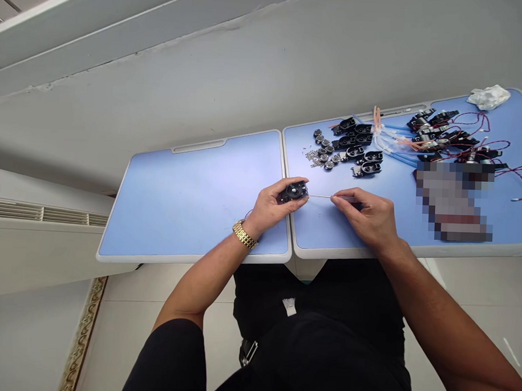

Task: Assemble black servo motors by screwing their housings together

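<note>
My left hand (272,206) is closed around a small black motor housing (296,190), held just above the seam between the two blue tabletops. Between the fingers and thumb of my right hand (369,213) is a screwdriver (321,196), its thin metal shaft pointing left. The tip reaches the right edge of the housing; whether it sits in a screw is too small to tell. Behind my hands lie several small round metal parts (324,153), a scatter of screws (314,158) and several open black housings (352,153).
Black motor assemblies (443,133) with red wires lie at the back right, beside blue and orange tubes (383,137). A crumpled white tissue (489,97) is at the far right corner. A pixelated object (453,208) rests near the right front edge. A grey wall (231,74) stands behind the tables.
</note>
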`<action>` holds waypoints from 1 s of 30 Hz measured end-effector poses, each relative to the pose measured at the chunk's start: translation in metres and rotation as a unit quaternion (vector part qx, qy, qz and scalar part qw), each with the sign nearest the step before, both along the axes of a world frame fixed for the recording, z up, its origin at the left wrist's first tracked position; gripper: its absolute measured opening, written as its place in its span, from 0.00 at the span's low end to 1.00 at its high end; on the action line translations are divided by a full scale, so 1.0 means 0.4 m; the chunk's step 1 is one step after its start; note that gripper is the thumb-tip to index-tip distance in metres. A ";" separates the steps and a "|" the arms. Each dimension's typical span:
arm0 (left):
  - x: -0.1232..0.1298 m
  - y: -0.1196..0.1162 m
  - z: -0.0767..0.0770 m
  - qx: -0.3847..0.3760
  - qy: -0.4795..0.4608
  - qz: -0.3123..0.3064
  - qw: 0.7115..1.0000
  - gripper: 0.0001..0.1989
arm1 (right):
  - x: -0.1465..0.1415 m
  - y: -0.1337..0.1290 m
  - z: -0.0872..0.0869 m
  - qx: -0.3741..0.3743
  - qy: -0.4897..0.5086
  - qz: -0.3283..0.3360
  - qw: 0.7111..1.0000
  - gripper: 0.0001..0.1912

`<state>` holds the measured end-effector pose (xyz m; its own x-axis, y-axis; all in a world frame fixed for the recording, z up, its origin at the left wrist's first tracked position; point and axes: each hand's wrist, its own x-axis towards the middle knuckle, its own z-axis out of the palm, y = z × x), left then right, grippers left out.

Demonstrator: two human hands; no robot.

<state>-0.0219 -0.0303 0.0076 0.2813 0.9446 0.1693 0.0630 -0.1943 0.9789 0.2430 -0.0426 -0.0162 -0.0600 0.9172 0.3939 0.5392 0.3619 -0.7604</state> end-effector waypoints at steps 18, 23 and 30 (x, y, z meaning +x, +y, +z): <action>-0.013 0.019 -0.016 0.039 0.102 0.063 0.992 0.19 | -0.017 -0.004 -0.021 0.075 -0.218 -0.003 0.973 0.07; -0.007 0.020 -0.021 0.056 0.127 0.050 0.989 0.18 | -0.017 -0.001 -0.022 0.063 -0.181 -0.002 0.981 0.07; -0.002 0.014 -0.020 0.080 0.133 0.024 0.988 0.17 | -0.016 -0.004 -0.016 0.062 -0.176 0.016 0.982 0.07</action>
<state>-0.0226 -0.0245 -0.0006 0.2920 0.9248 0.2441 0.3262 -0.3362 0.8835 0.2364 -0.0440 -0.0226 -0.2404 0.8593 0.4515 0.7471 0.4608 -0.4791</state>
